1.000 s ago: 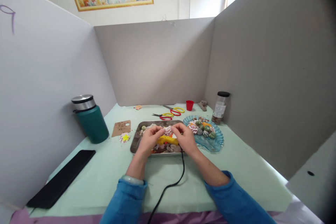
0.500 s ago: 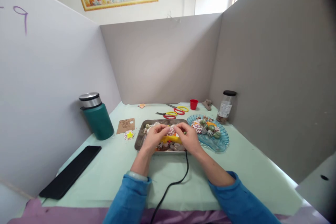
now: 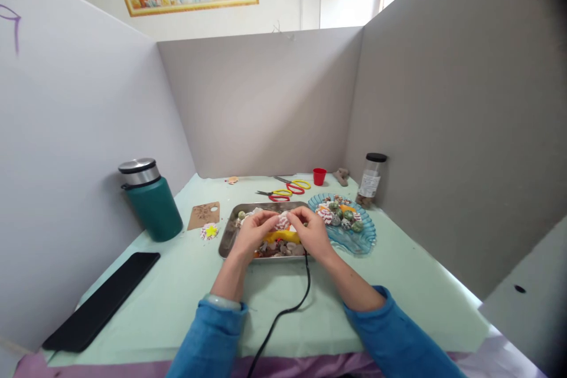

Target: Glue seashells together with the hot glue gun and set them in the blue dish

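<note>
Over the metal tray point(image 3: 228, 241), my left hand point(image 3: 256, 230) and my right hand point(image 3: 313, 230) are both closed, fingertips pinched on a small white, red-patterned shell point(image 3: 283, 221). Both hands partly cover the shell, and its exact shape is unclear. Just below the fingers, a long yellow object point(image 3: 283, 237) lies across the tray, its kind partly hidden. Under it are several small stones and shells point(image 3: 280, 248). From the tray's right front a black cord point(image 3: 290, 309) runs toward me over the table.
A blue glass plate point(image 3: 354, 244) of shells stands right of the tray. Behind are two pairs of scissors point(image 3: 297, 186), a red cup point(image 3: 319, 176) and a jar point(image 3: 370, 180). Leftward are a green bottle point(image 3: 155, 207), a brown card point(image 3: 204, 215), a shell flower point(image 3: 209, 231) and a black slab point(image 3: 106, 298).
The whole view has shifted slightly, so everything appears a little further left. My hands keep nearly the same pinch on the shell over the tray.
</note>
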Demonstrator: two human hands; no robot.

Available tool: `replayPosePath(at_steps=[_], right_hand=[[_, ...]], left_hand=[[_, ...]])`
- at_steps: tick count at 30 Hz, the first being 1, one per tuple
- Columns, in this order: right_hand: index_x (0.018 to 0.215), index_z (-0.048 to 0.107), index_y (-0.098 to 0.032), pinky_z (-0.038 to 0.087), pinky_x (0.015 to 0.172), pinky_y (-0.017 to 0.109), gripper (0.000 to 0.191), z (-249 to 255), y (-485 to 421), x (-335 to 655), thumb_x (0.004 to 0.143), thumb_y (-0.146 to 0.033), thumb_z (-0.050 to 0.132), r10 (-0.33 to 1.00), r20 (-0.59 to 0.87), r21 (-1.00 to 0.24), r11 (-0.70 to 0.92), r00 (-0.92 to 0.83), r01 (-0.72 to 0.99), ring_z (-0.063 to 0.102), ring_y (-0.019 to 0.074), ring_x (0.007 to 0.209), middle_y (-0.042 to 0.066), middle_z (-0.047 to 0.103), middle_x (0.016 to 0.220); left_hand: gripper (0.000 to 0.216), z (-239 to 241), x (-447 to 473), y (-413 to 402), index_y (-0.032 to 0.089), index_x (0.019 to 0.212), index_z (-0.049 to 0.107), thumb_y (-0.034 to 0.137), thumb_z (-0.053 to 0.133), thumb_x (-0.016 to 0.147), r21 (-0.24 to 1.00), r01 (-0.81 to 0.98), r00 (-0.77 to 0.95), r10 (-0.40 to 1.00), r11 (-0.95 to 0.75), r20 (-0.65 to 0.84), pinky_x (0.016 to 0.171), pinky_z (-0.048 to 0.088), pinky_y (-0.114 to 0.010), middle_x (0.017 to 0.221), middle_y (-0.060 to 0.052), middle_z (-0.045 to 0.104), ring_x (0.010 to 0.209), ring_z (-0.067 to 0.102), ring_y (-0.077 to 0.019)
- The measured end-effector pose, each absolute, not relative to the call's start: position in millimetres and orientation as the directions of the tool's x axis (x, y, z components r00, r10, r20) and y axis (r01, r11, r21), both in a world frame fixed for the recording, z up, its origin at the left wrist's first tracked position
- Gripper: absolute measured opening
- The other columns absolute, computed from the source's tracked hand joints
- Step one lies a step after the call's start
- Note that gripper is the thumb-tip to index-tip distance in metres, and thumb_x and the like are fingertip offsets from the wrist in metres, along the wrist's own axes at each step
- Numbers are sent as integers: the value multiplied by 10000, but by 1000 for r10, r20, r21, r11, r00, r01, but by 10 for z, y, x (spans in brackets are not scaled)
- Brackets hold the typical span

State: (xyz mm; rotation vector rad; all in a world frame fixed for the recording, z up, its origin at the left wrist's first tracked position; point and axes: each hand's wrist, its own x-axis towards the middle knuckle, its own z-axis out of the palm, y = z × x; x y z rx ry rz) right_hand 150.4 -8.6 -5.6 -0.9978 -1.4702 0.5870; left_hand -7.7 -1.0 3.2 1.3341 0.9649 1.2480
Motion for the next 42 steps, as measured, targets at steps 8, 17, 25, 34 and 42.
replayPosePath(at_steps=[8, 17, 25, 34, 42], right_hand=[[732, 646, -156, 425, 599, 247, 300, -27, 105, 1833, 770, -437, 549, 840, 466, -871, 381, 277, 310, 542, 151, 615, 5, 632, 647], [704, 727, -183, 425, 610, 263, 259, -155, 409, 2558, 739, -352, 534, 797, 281, -780, -134, 534, 611, 644, 223, 712, 70, 726, 743], [760, 768, -214, 441, 664, 277, 273, -123, 318, 2431, 801, -327, 522, 849, 238, -563, -275, 472, 779, 675, 243, 821, 111, 742, 855], [925, 743, -243, 419, 697, 258, 269, -41, 218, 2466, 863, -290, 485, 884, 330, -386, -194, 331, 902, 650, 211, 895, 77, 726, 980], [974, 728, -222, 412, 712, 263, 297, -93, 256, 2415, 895, -279, 447, 883, 395, -335, -117, 252, 935, 637, 205, 899, 80, 702, 1051]], left_hand=[[381, 6, -128, 37, 141, 819, 669, 479, 737, 658, 984, -72, 68, 983, -165, 170, 723, 490, -267, 768, -61, 708, 686, 616, -147], [384, 11, -127, 51, 147, 728, 661, 511, 728, 627, 986, -18, 8, 987, -163, 163, 683, 477, -267, 713, -47, 691, 633, 585, -140], [407, 18, -127, 47, 159, 718, 661, 538, 734, 590, 990, 2, -6, 990, -141, 141, 693, 472, -284, 688, -39, 692, 631, 599, -155], [388, -16, -136, 68, 146, 730, 665, 516, 724, 627, 990, 25, -2, 990, -142, 142, 642, 456, -249, 684, -39, 689, 602, 572, -129], [265, -3, -124, 73, 157, 819, 700, 306, 665, 603, 990, -43, -53, 990, -135, 132, 628, 475, -268, 726, -40, 706, 562, 556, -122]])
